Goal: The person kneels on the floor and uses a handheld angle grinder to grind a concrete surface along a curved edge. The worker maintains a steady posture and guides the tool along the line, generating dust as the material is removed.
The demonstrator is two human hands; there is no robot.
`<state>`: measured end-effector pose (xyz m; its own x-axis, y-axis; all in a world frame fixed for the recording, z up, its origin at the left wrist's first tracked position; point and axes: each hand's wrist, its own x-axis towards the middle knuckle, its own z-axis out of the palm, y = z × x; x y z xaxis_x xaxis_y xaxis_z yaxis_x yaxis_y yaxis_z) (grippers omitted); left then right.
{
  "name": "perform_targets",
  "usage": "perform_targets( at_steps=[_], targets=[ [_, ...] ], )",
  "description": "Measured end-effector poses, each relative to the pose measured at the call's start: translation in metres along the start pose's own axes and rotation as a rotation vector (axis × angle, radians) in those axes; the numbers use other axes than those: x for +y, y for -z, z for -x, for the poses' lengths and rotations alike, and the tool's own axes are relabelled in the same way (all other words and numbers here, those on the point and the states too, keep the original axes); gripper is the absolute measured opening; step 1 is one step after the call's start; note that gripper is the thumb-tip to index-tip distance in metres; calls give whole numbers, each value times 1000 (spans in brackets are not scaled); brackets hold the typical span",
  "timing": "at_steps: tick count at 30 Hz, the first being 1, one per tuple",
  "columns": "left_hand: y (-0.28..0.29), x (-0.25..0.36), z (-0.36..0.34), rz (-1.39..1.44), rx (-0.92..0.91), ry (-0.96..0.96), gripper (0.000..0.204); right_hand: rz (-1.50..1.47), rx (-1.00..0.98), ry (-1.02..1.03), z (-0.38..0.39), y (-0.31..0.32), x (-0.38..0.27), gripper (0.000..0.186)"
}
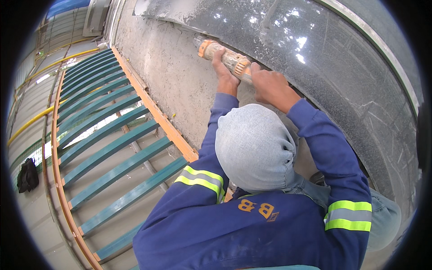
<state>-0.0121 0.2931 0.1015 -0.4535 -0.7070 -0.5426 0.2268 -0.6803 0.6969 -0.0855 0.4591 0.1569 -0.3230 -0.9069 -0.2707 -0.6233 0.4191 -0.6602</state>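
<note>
Both my hands are on a dusty grey-and-orange power tool [234,61], which looks like an angle grinder. My left hand [224,74] is closed around the middle of its body from below. My right hand [272,87] grips the rear end, fingers wrapped round it. The tool's orange front end points up and left, beside the edge of a large dark, speckled, shiny panel [342,90]. Pale dust and streaks cover parts of that panel. Any disc at the tool's front is blurred and hard to make out. My denim-covered knee [256,146] rises just below the hands.
Left of me runs a slatted structure of teal bars [121,135] between orange-brown rails [148,101]. Rough grey concrete [157,58] lies between it and the panel. Yellow pipes [33,126] and a black bag [28,175] are at the far left. A light metal strip [382,49] crosses the panel.
</note>
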Motion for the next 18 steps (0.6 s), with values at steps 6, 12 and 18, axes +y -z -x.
perform_targets(
  at_steps=[6, 12, 18],
  targets=[
    [0, 7, -9, -37, 33, -42, 48, -33, -13, 31, -14, 0, -1, 44],
    [17, 18, -40, -33, 13, 17, 43, -20, 9, 3, -36, -9, -8, 45],
    [2, 16, -15, -34, 12, 52, 42, -11, 12, -3, -20, -2, -6, 44]
  ],
)
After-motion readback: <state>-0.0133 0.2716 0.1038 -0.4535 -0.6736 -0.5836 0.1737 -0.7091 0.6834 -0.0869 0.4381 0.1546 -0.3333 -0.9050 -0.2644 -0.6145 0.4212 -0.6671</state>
